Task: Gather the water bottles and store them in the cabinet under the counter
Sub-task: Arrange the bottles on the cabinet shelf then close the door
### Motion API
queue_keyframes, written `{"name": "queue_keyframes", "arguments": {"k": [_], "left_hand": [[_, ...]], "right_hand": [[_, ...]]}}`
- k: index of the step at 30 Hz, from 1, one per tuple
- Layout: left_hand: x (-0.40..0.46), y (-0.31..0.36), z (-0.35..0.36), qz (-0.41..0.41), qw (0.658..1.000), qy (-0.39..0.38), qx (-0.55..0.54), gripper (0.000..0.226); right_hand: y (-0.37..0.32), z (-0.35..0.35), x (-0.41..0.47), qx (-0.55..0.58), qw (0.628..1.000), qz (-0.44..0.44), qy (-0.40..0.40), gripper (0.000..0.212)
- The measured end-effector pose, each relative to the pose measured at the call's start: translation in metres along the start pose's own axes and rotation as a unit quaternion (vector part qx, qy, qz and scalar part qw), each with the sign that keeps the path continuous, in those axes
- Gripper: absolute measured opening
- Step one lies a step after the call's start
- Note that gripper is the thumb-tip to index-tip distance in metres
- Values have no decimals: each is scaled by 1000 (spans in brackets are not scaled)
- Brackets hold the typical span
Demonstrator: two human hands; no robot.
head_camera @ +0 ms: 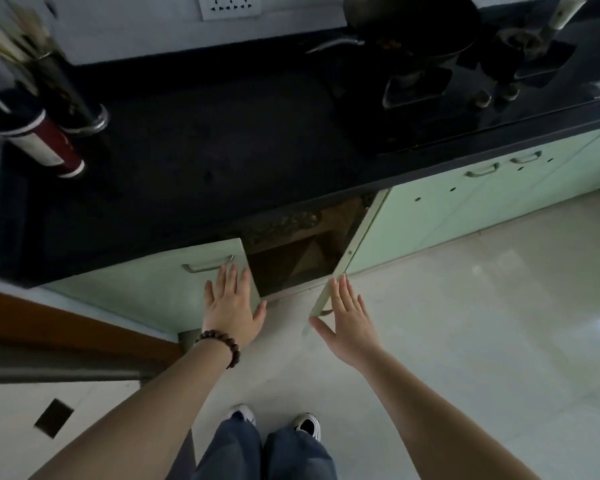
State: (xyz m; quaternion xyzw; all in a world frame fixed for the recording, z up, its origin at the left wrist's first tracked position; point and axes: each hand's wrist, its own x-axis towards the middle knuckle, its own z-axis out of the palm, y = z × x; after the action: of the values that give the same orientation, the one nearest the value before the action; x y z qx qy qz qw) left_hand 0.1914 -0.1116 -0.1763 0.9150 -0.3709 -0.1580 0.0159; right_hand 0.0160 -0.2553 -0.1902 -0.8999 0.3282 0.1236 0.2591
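The pale green cabinet under the black counter point(187, 161) has both doors partly ajar. My left hand point(232, 306), fingers straight, lies flat on the face of the left door point(146, 285) just below its handle. My right hand point(347, 320), fingers straight too, touches the edge of the right door point(329, 289), which swings out toward me. Between the doors the dark cabinet inside point(291, 258) shows brown surfaces. No water bottle is clearly visible; the inside is too dark to tell.
A red and white cylinder point(45, 143) and a metal utensil holder point(66, 95) stand at the counter's left. A stove with a dark wok point(413, 22) sits at the right. More green doors point(482, 202) continue right. My feet point(274, 420) stand on pale floor tiles.
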Motion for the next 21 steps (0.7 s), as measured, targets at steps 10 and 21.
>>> {"name": "queue_keyframes", "arguments": {"k": [10, 21], "left_hand": [[30, -45, 12, -22, 999, -36, -20, 81], [68, -58, 10, -38, 998, -42, -41, 85]], "right_hand": [[-57, 8, 72, -30, 999, -40, -12, 93], [-85, 5, 130, -24, 999, -30, -10, 91]]}}
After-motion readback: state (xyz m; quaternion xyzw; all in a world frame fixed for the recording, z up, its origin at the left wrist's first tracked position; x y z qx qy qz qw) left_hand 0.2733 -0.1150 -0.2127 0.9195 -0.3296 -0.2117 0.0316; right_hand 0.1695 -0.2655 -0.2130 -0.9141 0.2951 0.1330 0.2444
